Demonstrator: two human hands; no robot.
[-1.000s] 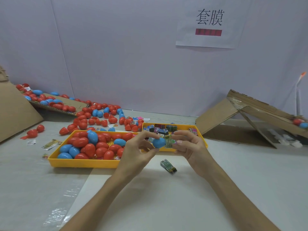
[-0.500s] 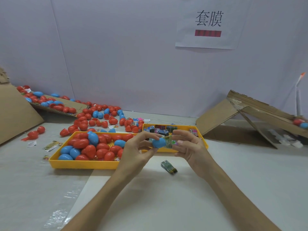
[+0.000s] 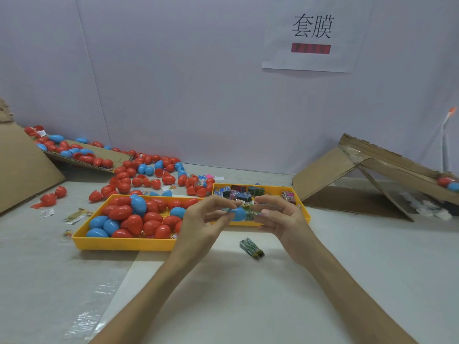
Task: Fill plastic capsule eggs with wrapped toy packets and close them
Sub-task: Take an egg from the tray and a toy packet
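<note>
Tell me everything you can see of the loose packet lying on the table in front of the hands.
The loose packet is a small oblong wrapped bundle, glossy like printed foil or plastic, mostly green and white with a dark end toward the right. It lies flat and skewed on the white table, its long axis running from upper left to lower right. It sits alone, below and between the left hand and right hand, in front of the yellow trays. Nothing touches it except the table. Its print is too small to read.

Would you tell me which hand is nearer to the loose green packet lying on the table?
Right. The right hand is just up and to the right of the loose green packet; the left hand sits farther off, up and to its left.
</note>
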